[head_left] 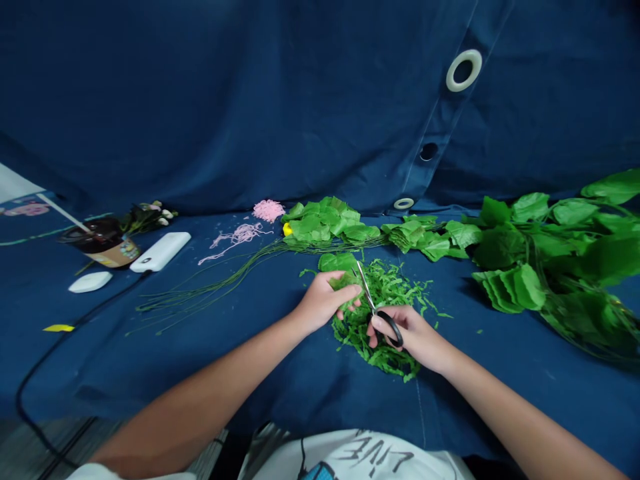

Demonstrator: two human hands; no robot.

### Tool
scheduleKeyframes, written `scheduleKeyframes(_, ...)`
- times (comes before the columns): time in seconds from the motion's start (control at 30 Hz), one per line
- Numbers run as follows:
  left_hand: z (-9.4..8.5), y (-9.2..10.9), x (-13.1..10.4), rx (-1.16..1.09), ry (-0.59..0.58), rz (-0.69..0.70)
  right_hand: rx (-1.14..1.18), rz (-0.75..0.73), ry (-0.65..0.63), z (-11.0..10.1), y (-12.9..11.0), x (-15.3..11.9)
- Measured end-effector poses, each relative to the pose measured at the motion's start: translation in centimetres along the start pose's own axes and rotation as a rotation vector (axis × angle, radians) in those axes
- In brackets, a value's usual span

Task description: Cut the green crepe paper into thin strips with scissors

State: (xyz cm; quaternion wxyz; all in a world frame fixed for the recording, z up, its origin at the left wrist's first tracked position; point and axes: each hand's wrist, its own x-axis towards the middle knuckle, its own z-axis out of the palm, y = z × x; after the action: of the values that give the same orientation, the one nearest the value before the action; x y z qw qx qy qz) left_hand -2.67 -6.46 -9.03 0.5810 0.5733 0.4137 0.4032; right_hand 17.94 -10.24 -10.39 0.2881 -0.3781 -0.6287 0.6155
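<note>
Pinched in my left hand (327, 300) is a green artificial leaf (354, 280), partly hidden by the fingers. My right hand (407, 337) grips black-handled scissors (369, 293), their blades parted and pointing up beside the leaf. Below both hands lies a heap of green leaf cuttings (385, 350), narrow and jagged. Just beyond my left hand a whole green leaf (336, 261) rests flat on the cloth. Farther back are stacked green leaves (325, 221) on long thin stems (240, 267) that trail leftward.
Leafy artificial vines (575, 247) spread over the right side. Pink yarn (269, 211) lies at the back. On the left are a cup (113, 247), a white power bank (161, 252) with a black cable (65, 337), a white case (91, 282) and a yellow scrap (59, 328).
</note>
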Motion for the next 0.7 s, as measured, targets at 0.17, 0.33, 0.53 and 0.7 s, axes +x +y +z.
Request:
scheduleKeyframes(0.17, -0.17, -0.08, 0.03, 0.036, -0.022, -0.006, -0.026, -0.016, -0.009, 0.15, -0.48, -0.09)
scheduleKeyframes(0.33, -0.27, -0.08, 0.15, 0.055, -0.032, -0.015, -0.034, -0.021, -0.005, 0.10, -0.36, -0.07)
scheduleKeyframes(0.53, -0.30, -0.11, 0.24, 0.046, -0.030, -0.017, -0.043, 0.007, 0.004, 0.11, -0.25, -0.07)
scheduleKeyframes(0.7, -0.14, -0.18, 0.19, 0.011, -0.030, -0.023, -0.007, 0.003, 0.058, 0.16, 0.47, 0.29)
